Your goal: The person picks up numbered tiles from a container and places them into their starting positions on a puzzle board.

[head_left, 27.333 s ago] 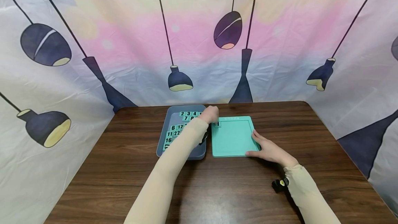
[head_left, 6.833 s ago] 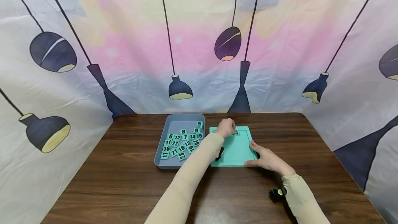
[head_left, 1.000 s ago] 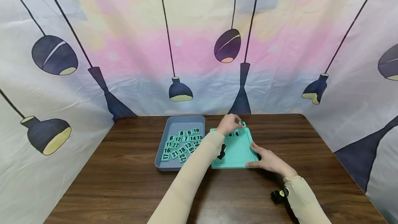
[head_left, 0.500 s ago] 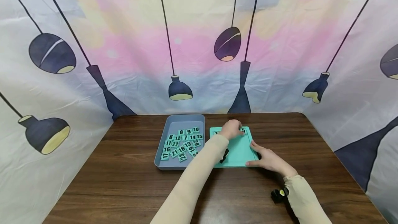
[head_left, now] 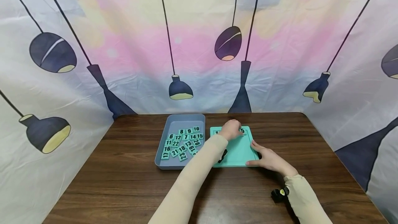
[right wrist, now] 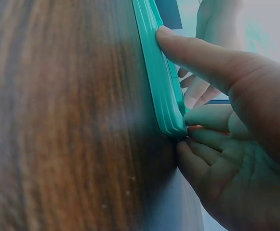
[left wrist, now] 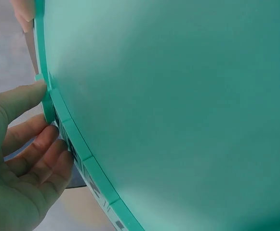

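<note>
A green square board [head_left: 237,153] lies on the table, with a row of black-numbered tiles along its far side. The tile marked 1 [head_left: 217,132] shows at the row's left end; the left hand covers the middle ones. At the far right corner, the left hand [head_left: 230,129] pinches the tile marked 5 [head_left: 243,131] between thumb and fingers. In the left wrist view that tile [left wrist: 48,109] stands tilted against the row's end. The right hand [head_left: 270,156] grips the board's right edge, its thumb at the near corner; the right wrist view shows fingers curled at the rim [right wrist: 171,122].
Left of the board is a grey-blue tray [head_left: 164,166] with several loose number tiles [head_left: 182,149], some turned at angles. The left forearm passes over the tray's near right corner. A patterned cloth [head_left: 199,44] hangs behind the brown wooden table [head_left: 124,182].
The 5 tile has left the tray and come down from beyond the board's far edge to its far right corner. More tiles stand in the row than at first. The right hand keeps its hold.
</note>
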Motion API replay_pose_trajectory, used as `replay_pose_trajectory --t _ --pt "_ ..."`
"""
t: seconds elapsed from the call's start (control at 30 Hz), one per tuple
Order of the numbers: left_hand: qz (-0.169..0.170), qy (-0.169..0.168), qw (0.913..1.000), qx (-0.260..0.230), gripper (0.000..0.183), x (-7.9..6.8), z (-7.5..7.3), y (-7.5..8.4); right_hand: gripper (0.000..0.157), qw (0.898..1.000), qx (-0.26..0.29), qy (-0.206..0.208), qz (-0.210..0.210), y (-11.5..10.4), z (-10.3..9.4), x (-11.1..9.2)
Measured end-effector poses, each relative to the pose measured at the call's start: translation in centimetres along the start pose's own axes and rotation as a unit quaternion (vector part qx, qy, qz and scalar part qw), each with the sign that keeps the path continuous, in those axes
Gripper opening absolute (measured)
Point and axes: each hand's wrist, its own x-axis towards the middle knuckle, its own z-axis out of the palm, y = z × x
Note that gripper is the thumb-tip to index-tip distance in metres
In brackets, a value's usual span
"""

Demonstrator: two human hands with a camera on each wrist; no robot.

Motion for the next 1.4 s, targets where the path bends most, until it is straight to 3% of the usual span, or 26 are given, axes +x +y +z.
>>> replay_pose_trajectory --t 0.5,0.9,1.1,1.27,1.4 --pt "0.01 0.002 0.9996 0.025 0.025 -0.3 0.0 -0.2 0.102 1.0 -0.002 0.003 0.0 0.2 0.0 0.0" --pt "0.018 0.021 0.994 0.106 0.033 0.2 1.2 0.5 0.101 1.0 0.007 0.003 -0.005 0.0 0.0 -0.2" --pt "0.021 0.027 0.9935 0.108 0.034 0.2 1.2 0.5 0.101 1.0 0.007 0.004 -0.007 -0.1 0.0 -0.2" --pt "0.025 0.016 0.9946 0.1 0.033 0.1 0.5 0.1 0.1 1.0 0.01 0.002 -0.004 -0.2 0.1 -0.2" --pt "0.022 0.005 0.9971 0.073 0.033 0.2 -1.4 -0.7 0.1 1.0 0.013 -0.001 0.002 -0.1 0.1 -0.1"
